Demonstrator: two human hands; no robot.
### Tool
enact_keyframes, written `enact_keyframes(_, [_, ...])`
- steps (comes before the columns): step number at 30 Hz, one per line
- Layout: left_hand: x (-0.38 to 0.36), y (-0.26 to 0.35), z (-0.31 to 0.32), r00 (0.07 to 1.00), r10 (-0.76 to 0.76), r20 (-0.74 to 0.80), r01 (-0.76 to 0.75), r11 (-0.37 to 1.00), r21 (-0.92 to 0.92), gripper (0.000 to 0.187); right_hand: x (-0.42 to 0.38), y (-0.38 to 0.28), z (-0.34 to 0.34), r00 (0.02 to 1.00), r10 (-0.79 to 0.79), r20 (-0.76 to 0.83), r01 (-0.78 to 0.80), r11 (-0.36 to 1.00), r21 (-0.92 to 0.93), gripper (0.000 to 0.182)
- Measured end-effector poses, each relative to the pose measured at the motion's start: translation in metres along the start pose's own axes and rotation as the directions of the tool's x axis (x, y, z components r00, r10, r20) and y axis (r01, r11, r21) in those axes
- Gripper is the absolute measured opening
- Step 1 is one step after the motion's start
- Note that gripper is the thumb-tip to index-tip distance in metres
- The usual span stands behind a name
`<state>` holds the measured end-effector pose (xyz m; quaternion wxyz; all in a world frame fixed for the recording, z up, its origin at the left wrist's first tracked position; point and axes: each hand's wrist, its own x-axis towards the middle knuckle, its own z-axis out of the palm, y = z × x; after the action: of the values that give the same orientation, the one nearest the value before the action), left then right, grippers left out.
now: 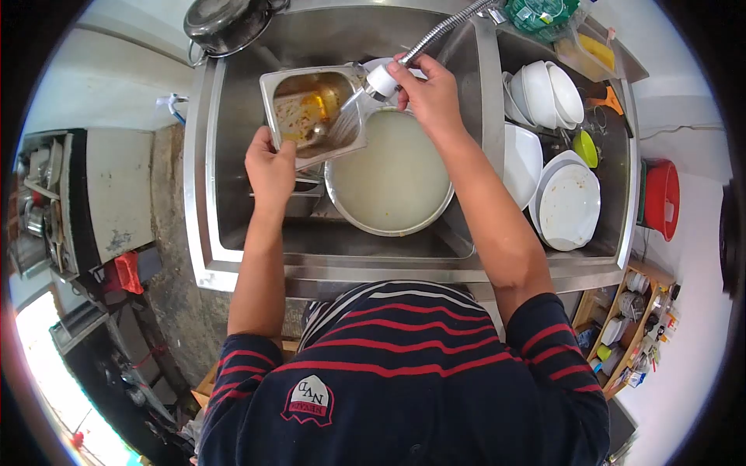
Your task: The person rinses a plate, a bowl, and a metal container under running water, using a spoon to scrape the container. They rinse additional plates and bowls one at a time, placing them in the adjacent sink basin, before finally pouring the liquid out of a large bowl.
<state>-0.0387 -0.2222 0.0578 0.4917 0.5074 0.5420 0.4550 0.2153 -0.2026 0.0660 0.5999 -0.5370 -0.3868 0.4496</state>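
My left hand (270,169) grips the near left edge of a rectangular steel food pan (271,116), tilted over the sink. Orange-brown liquid and bits of residue lie inside it, along with a rounded metal piece I cannot make out fully. In my right hand (426,93) is a white spray head (381,82) on a flexible metal hose (443,33), its fingers closed around the neck. Water streams from it into the pan's right side. Below, a large round basin (388,175) holds cloudy whitish water; the pan covers part of its upper left rim.
A dark steel pot (225,25) stands at the sink's back left corner. In the right sink (606,225) are stacked white bowls (550,92), soiled white plates (571,206) and a green cup (584,147). A plastic container (584,56) sits behind them. Another steel pan (303,203) lies left of the basin.
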Motion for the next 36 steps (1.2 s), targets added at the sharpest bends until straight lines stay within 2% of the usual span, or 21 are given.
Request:
enact_keyframes(2, [-0.008, -0.001, 0.006, 0.984, 0.174, -0.044, -0.156, 0.952, 0.264, 0.004, 0.004, 0.004, 0.003, 1.0, -0.014, -0.012, 0.014, 1.0, -0.007, 0.028])
enact_keyframes(3, [-0.012, 0.0, 0.01, 0.987, 0.142, -0.072, -0.126, 0.975, 0.183, 0.004, 0.005, 0.004, 0.005, 0.999, -0.028, -0.031, 0.027, 1.0, -0.015, 0.028])
enact_keyframes(7, [-0.02, -0.011, 0.011, 0.99, 0.112, -0.084, -0.1, 0.985, 0.142, 0.002, 0.003, 0.005, 0.005, 0.998, -0.038, -0.05, 0.034, 0.996, -0.081, 0.026])
enact_keyframes(10, [-0.018, -0.03, 0.007, 0.989, 0.126, -0.077, -0.119, 0.989, 0.083, 0.004, -0.002, 0.007, 0.004, 0.999, -0.007, -0.042, 0.004, 0.998, -0.062, 0.025])
enact_keyframes(12, [-0.015, -0.038, 0.007, 0.997, -0.078, -0.017, 0.071, 0.958, -0.279, 0.01, -0.003, 0.003, 0.005, 0.999, 0.004, -0.041, -0.005, 1.0, -0.01, 0.024])
enact_keyframes(13, [-0.015, -0.04, 0.009, 0.997, -0.079, -0.015, 0.072, 0.958, -0.278, 0.01, -0.004, -0.001, 0.007, 0.999, 0.013, -0.037, -0.011, 0.999, 0.044, 0.024])
enact_keyframes(15, [-0.014, -0.045, 0.015, 0.99, -0.133, 0.047, 0.14, 0.878, -0.458, 0.015, -0.002, -0.003, 0.01, 0.999, -0.015, -0.047, 0.017, 0.999, 0.046, 0.026])
enact_keyframes(24, [-0.012, -0.049, 0.015, 0.909, -0.321, 0.265, 0.415, 0.742, -0.527, 0.015, 0.002, 0.001, 0.019, 0.988, -0.091, -0.124, 0.099, 0.993, 0.057, 0.027])
enact_keyframes(28, [-0.009, -0.054, 0.018, 0.919, -0.321, 0.229, 0.395, 0.748, -0.534, 0.013, 0.005, 0.002, 0.024, 0.985, -0.112, -0.132, 0.127, 0.986, 0.11, 0.027])
enact_keyframes(32, [-0.009, -0.052, 0.017, 0.894, -0.334, 0.3, 0.446, 0.738, -0.507, 0.011, 0.005, -0.001, 0.026, 0.984, -0.113, -0.139, 0.125, 0.989, 0.078, 0.027])
enact_keyframes(34, [-0.008, -0.054, 0.014, 0.891, -0.332, 0.31, 0.45, 0.742, -0.497, 0.01, 0.003, -0.004, 0.026, 0.991, -0.052, -0.119, 0.065, 0.992, 0.107, 0.024])
enact_keyframes(36, [-0.008, -0.057, 0.012, 0.886, -0.317, 0.34, 0.452, 0.756, -0.474, 0.018, 0.007, 0.001, 0.027, 0.986, -0.101, -0.134, 0.114, 0.989, 0.099, 0.026])
